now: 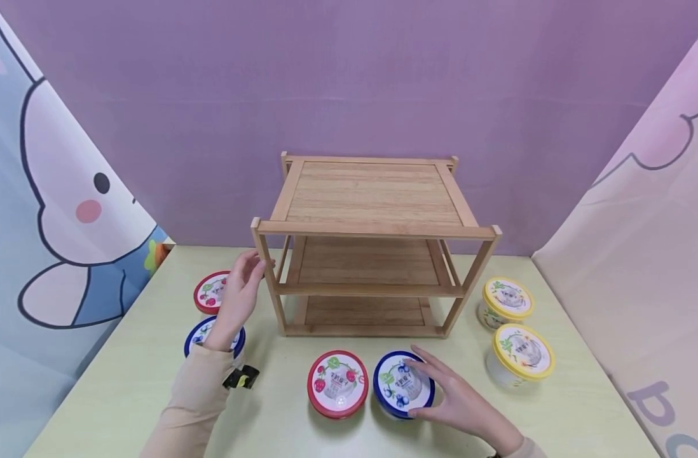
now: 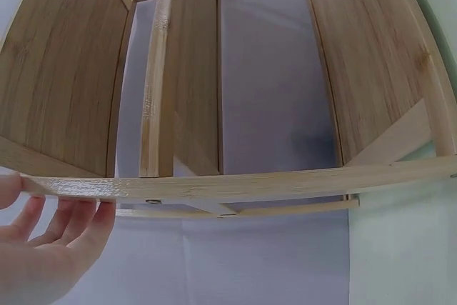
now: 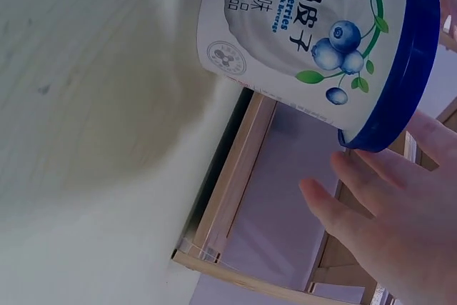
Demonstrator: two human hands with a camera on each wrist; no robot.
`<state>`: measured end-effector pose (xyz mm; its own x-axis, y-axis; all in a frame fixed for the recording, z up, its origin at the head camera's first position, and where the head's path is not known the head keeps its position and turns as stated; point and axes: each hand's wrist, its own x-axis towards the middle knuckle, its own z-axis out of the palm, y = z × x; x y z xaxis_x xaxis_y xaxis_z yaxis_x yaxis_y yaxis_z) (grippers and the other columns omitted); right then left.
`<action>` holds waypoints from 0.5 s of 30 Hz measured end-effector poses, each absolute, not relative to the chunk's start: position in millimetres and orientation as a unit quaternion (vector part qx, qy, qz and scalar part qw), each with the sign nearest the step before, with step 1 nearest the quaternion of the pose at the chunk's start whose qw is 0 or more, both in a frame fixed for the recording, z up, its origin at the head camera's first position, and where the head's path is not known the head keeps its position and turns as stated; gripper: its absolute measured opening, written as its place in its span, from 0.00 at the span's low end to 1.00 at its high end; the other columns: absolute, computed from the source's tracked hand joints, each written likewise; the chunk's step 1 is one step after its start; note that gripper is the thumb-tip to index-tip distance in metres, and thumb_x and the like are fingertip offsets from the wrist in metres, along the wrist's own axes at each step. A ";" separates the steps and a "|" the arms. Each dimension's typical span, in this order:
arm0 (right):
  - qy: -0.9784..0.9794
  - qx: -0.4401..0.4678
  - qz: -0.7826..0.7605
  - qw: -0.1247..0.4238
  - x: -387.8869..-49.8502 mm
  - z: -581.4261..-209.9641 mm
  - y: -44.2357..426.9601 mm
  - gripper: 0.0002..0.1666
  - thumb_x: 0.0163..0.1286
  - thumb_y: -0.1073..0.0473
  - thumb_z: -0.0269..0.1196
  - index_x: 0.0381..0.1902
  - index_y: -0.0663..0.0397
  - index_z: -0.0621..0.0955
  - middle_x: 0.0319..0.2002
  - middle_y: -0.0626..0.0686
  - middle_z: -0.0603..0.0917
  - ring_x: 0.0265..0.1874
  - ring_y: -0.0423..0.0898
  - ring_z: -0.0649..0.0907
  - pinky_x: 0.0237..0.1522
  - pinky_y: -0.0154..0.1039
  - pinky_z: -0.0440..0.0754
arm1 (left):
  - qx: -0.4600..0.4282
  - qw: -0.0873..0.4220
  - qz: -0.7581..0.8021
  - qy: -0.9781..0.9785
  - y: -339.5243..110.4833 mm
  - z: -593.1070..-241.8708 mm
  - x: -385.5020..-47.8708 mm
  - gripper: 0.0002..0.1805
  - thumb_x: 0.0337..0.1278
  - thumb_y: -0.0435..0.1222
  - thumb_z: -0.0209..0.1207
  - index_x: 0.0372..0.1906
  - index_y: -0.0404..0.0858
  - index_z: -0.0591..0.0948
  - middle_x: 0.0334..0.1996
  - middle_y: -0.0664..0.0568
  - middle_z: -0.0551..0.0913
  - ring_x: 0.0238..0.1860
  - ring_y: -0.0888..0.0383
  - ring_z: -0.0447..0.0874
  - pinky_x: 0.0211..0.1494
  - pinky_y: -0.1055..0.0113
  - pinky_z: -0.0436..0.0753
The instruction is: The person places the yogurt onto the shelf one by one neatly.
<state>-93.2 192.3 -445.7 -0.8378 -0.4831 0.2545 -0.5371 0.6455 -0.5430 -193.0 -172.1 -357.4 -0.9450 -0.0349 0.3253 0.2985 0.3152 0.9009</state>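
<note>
A wooden three-tier rack (image 1: 377, 194) stands in the middle of the table. My left hand (image 1: 246, 280) is at its front left post; in the left wrist view the thumb and fingers (image 2: 93, 230) pinch the post (image 2: 250, 187) from both sides near its upper end. Spread around the right side of a blue-lidded blueberry milk tub (image 1: 403, 385) is my right hand (image 1: 454, 397). In the right wrist view the tub (image 3: 314, 41) has fingers (image 3: 332, 205) beside its lid, one fingertip apart from it. A red-lidded strawberry tub (image 1: 337, 385) sits just left of it.
Left of the rack are another red-lidded tub (image 1: 210, 292) and a blue-lidded tub (image 1: 197, 334), partly hidden by my left arm. Two yellow-lidded tubs (image 1: 506, 299) stand to the right. A purple cloth (image 1: 355, 76) hangs behind the rack.
</note>
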 end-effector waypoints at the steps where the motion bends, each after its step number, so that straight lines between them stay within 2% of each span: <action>1: -0.906 0.281 0.314 0.036 -93.1 -446.1 192.4 0.42 0.44 0.37 0.66 0.57 0.48 0.72 0.63 0.56 0.64 0.58 0.57 0.66 0.49 0.55 0.71 | -0.088 0.143 -0.580 -0.797 -172.2 -357.6 -193.7 0.20 0.65 0.38 0.42 0.57 0.30 0.62 0.50 0.35 0.72 0.56 0.46 0.68 0.58 0.54 0.67; 9: -0.908 0.276 0.314 0.008 -92.8 -446.0 191.1 0.43 0.44 0.37 0.66 0.57 0.51 0.72 0.63 0.58 0.62 0.57 0.59 0.67 0.48 0.56 0.71 | -0.108 0.146 -0.594 -0.783 -170.3 -358.3 -195.2 0.18 0.66 0.34 0.40 0.55 0.28 0.61 0.48 0.33 0.72 0.53 0.44 0.69 0.57 0.54 0.67; 15: -0.918 0.256 0.301 0.010 -91.0 -445.4 187.5 0.43 0.45 0.35 0.65 0.56 0.51 0.72 0.61 0.59 0.64 0.55 0.59 0.69 0.47 0.55 0.73 | -0.108 0.145 -0.593 -0.785 -171.0 -360.5 -196.6 0.18 0.66 0.35 0.40 0.55 0.28 0.60 0.47 0.33 0.71 0.53 0.44 0.68 0.57 0.54 0.67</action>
